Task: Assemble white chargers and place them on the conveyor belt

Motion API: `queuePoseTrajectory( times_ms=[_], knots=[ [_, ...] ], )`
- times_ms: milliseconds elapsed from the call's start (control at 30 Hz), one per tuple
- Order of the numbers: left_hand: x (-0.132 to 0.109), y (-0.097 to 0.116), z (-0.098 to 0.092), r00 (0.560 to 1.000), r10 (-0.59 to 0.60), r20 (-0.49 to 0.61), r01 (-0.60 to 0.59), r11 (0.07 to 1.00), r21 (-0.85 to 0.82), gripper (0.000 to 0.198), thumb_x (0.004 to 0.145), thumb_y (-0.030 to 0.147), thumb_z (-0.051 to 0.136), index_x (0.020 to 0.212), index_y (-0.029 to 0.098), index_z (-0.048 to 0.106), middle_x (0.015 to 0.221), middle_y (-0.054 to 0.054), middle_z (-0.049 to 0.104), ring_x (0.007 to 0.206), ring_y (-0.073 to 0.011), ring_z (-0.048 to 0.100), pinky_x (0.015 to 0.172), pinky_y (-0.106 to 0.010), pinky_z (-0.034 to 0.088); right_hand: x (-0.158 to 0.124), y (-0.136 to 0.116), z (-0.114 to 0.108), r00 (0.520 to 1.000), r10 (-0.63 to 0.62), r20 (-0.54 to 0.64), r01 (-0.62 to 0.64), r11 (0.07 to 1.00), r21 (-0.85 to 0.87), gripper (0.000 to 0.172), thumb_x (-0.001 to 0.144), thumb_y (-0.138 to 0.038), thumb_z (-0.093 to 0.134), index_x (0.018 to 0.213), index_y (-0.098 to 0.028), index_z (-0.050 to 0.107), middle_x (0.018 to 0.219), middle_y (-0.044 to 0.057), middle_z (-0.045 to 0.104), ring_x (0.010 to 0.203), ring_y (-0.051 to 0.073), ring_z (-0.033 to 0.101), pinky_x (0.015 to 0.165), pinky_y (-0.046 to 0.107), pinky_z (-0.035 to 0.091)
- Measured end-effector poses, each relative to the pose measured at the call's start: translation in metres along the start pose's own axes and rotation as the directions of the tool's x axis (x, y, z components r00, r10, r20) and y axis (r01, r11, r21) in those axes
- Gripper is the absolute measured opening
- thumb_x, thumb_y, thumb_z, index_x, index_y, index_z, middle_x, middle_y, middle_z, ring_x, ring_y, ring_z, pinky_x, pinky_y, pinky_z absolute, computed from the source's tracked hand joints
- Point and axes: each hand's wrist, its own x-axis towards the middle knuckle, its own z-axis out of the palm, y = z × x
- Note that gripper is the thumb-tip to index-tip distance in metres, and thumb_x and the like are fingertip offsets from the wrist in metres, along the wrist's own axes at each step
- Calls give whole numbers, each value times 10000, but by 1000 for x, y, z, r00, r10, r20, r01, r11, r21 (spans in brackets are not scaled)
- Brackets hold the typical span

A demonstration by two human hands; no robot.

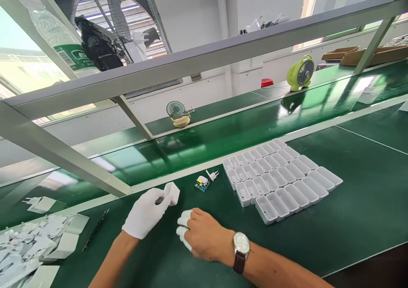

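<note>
My left hand [147, 211], in a white glove, pinches a small white plastic housing [172, 193] between thumb and fingers, just above the green bench. Close by on the right, my right hand [204, 232] wears white finger cots and a wristwatch. Its fingers are slightly apart and bent downward; its thumb is hidden, and no object shows in it. Beyond the hands lies a small circuit board [202, 183] with a yellow component, joined to a white plug piece [213, 175]. Several rows of open white housings [280, 175] stand to the right.
A pile of white plastic parts [28, 247] lies at the left, beside dark tweezers [95, 230]. A green belt [204, 139] runs behind the bench, with a white adapter [40, 204] on it. Two small fans, one beige [178, 114] and one lime green [300, 73], stand beyond. A shelf beam [204, 63] crosses overhead.
</note>
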Motion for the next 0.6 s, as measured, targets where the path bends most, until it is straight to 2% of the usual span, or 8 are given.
queuePoseTrajectory(
  times_ms=[100, 167, 267, 400, 500, 600],
  knots=[
    [-14, -14, 9, 1000, 9, 7, -9, 1000, -22, 295, 943, 426, 540, 771, 227, 673, 785, -17, 698, 730, -187, 647, 694, -301, 516, 2, 19, -8, 995, 62, -74, -70, 991, -116, 270, 915, -178, 534, 1145, -122, 665, 1166, 136, 680, 1136, 277, 580, 1044, 424, 445],
    [-21, -17, 12, 1000, 17, 1, -16, 999, -49, 260, 941, 400, 533, 799, 225, 664, 813, -21, 701, 733, -186, 645, 676, -299, 522, 3, 33, -9, 984, 142, -111, -160, 972, -173, 318, 923, -156, 529, 1215, -114, 646, 1211, 150, 665, 1215, 299, 550, 1090, 455, 420],
    [-27, -20, 12, 999, 41, 10, -39, 990, -139, 216, 936, 343, 518, 817, 231, 659, 896, -23, 714, 788, -186, 661, 717, -298, 548, 3, 52, -4, 950, 261, -171, -297, 923, -244, 368, 947, -131, 499, 1295, -104, 615, 1270, 174, 648, 1334, 320, 481, 1146, 516, 365],
    [-33, -28, 11, 993, 101, 56, -81, 955, -285, 204, 931, 281, 501, 800, 237, 652, 1073, -30, 718, 945, -198, 680, 841, -314, 570, 4, 63, 5, 892, 398, -215, -448, 844, -296, 426, 986, -213, 503, 1390, -82, 541, 1364, 196, 604, 1394, 348, 432, 1180, 583, 306],
    [-36, -33, 13, 995, 96, 12, -86, 937, -337, 194, 927, 243, 493, 827, 236, 659, 1156, -35, 704, 1054, -208, 668, 925, -342, 558, 4, 60, 1, 886, 417, -205, -463, 821, -333, 434, 987, -226, 508, 1378, -39, 540, 1275, 223, 643, 1363, 369, 459, 1183, 611, 277],
    [-37, -34, 17, 996, 90, -6, -85, 917, -389, 254, 934, 176, 437, 859, 240, 671, 1175, -24, 696, 1105, -192, 651, 994, -352, 528, 5, 51, -9, 906, 383, -182, -423, 843, -332, 278, 980, -193, 495, 1174, -110, 677, 1010, 166, 704, 1172, 334, 583, 1181, 616, 268]
  ],
)
